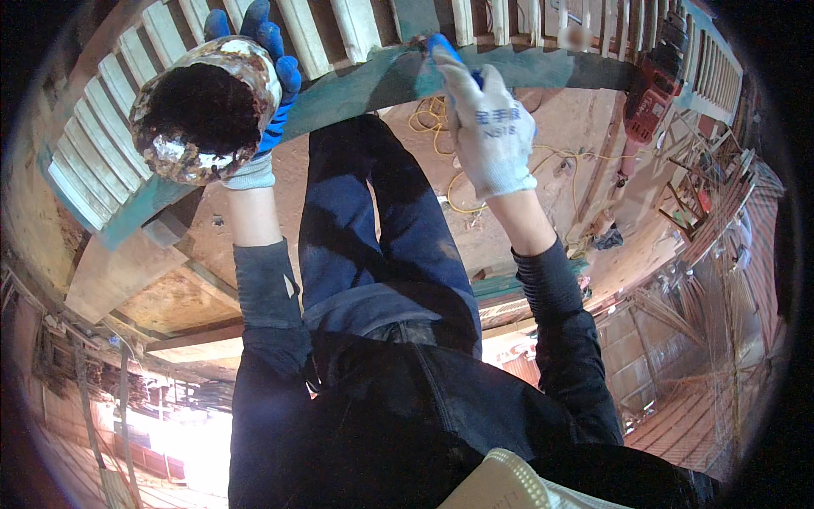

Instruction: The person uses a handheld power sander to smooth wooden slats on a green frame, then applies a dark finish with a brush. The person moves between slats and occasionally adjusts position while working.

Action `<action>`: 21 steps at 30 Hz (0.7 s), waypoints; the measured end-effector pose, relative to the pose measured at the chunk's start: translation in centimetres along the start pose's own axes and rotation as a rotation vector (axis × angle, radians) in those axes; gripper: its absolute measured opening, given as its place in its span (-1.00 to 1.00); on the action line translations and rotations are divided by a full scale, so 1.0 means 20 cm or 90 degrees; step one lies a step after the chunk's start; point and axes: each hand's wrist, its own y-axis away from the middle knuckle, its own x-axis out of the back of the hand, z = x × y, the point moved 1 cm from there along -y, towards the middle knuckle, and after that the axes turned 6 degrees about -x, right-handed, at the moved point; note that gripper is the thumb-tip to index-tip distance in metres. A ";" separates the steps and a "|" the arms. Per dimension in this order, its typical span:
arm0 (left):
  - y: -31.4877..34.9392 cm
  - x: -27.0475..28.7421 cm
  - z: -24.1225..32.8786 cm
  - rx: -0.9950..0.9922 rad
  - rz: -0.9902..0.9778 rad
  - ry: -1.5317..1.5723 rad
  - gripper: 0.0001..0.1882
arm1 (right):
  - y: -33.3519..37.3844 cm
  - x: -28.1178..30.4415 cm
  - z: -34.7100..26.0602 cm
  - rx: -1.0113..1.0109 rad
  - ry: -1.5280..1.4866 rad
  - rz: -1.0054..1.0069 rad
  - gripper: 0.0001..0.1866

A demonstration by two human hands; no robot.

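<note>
My left hand [280, 93], in a blue-palmed glove, is wrapped round a crusted can [263, 75]. The can is tilted so its open mouth faces me, dark brown inside, with its rim caked in rust-brown and whitish residue. My right hand [487, 127], in a white glove with blue fingertips, is over the green edge rail [373, 89] of a slatted bench. Its index finger reaches forward to the rail while the other fingers curl under. A small dark spot shows by that fingertip; whether it is held, I cannot make out. Pale wooden slats [297, 38] lie side by side beyond the rail.
A red power drill [653, 97] rests at the right end of the bench. A yellow cord [462, 199] loops over the brown floor below. Wooden boards [182, 297] lie at the lower left, and a wooden frame [691, 208] stands at the right.
</note>
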 end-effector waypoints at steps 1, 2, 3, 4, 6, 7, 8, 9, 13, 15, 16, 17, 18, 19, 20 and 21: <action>0.00 0.00 -0.01 -0.002 0.003 0.002 -0.52 | 0.00 -0.01 0.00 -0.019 0.022 -0.018 -0.49; 0.00 0.00 -0.01 0.000 0.000 0.006 -0.52 | 0.02 -0.03 -0.01 0.005 0.056 -0.021 -0.48; 0.00 0.00 -0.01 -0.002 0.003 0.007 -0.52 | 0.04 -0.02 -0.01 0.008 0.031 -0.038 -0.49; 0.00 0.00 -0.01 -0.002 0.005 0.010 -0.52 | 0.04 0.00 -0.02 0.011 0.006 -0.055 -0.50; 0.00 -0.03 -0.04 -0.006 0.020 0.010 -0.52 | 0.02 0.04 -0.02 0.016 -0.024 -0.046 -0.51; 0.01 -0.05 -0.05 -0.007 0.028 0.011 -0.52 | 0.00 0.02 -0.02 0.015 -0.024 -0.029 -0.50; 0.01 -0.07 -0.06 -0.009 0.036 0.011 -0.52 | -0.02 0.00 -0.01 0.014 -0.023 -0.012 -0.49; 0.01 -0.08 -0.07 -0.011 0.043 0.011 -0.52 | -0.04 -0.01 -0.01 0.013 -0.023 0.005 -0.48; 0.00 -0.05 -0.03 -0.009 0.021 -0.046 -0.53 | 0.02 -0.02 -0.03 0.085 -0.009 0.009 -0.53; 0.00 -0.05 -0.03 -0.015 0.022 -0.044 -0.53 | 0.01 0.02 0.00 0.053 -0.038 0.009 -0.53; 0.00 -0.05 -0.03 -0.017 0.022 -0.043 -0.54 | 0.00 0.02 0.02 0.037 -0.048 0.030 -0.53; 0.00 -0.04 -0.03 -0.018 0.026 -0.044 -0.54 | -0.01 0.01 0.04 0.018 -0.058 0.051 -0.53; 0.00 -0.04 -0.03 -0.019 0.030 -0.044 -0.54 | -0.01 0.01 0.04 -0.008 -0.031 0.041 -0.48; -0.01 -0.04 -0.03 -0.020 0.034 -0.045 -0.54 | 0.00 0.00 0.04 -0.005 -0.018 0.024 -0.49; -0.01 -0.04 -0.03 -0.021 0.036 -0.037 -0.54 | 0.02 -0.01 0.05 -0.001 -0.007 0.008 -0.50; -0.01 -0.04 -0.04 -0.022 0.039 -0.029 -0.54 | 0.04 -0.01 0.05 0.003 0.004 -0.008 -0.50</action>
